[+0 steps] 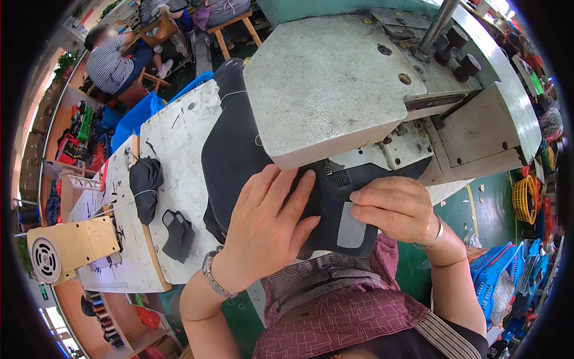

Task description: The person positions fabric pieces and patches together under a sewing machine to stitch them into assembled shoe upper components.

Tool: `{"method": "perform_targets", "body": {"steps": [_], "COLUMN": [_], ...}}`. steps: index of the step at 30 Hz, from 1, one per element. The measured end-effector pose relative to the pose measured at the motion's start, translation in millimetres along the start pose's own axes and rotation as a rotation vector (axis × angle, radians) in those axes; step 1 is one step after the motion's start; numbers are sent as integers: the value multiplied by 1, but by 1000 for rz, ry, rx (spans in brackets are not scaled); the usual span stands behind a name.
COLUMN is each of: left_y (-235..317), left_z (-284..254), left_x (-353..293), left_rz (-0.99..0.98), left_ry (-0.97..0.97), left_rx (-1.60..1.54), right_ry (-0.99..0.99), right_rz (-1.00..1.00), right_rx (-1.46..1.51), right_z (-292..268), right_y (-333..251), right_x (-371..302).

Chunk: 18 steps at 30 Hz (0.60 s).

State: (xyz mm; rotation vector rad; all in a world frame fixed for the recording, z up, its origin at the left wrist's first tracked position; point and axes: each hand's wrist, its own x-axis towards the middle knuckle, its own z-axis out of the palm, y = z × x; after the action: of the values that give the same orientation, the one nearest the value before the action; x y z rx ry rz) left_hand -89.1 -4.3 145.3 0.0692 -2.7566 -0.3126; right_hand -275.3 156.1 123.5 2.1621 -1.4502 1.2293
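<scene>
A large piece of black fabric (233,140) lies across the white worktable and under the head of an industrial sewing machine (323,78). My left hand (269,209) presses on the fabric with its fingers spread, the fingertips close to the machine head's lower edge. A light grey rectangular patch (352,230) lies on the fabric to the right. My right hand (397,209) pinches at the patch's upper right edge with thumb and fingers together. Next to the fingertips shows a small ribbed dark area (339,179) by the machine bed. The machine head hides the needle.
Bundled black pieces (145,188) and a folded dark piece (177,234) rest on the white table (179,134) to my left. A beige machine part (72,246) stands farther left. Blue baskets (496,278) are at right; a seated person (110,63) is at far left.
</scene>
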Motion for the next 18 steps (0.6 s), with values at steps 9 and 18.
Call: {"method": "perform_targets", "body": {"steps": [9,18], "left_y": [1,-2], "left_z": [-1,0], "left_x": [-3,-1], "left_rz": [-21,10], "left_ry": [-18,6], "left_rx": [23,-33], "right_ry": [6,4], "right_rz": [-36,-41], "right_rx": [-5,-51], "right_z": [1,-1], "right_y": [0,1], "right_x": [-1,0]}}
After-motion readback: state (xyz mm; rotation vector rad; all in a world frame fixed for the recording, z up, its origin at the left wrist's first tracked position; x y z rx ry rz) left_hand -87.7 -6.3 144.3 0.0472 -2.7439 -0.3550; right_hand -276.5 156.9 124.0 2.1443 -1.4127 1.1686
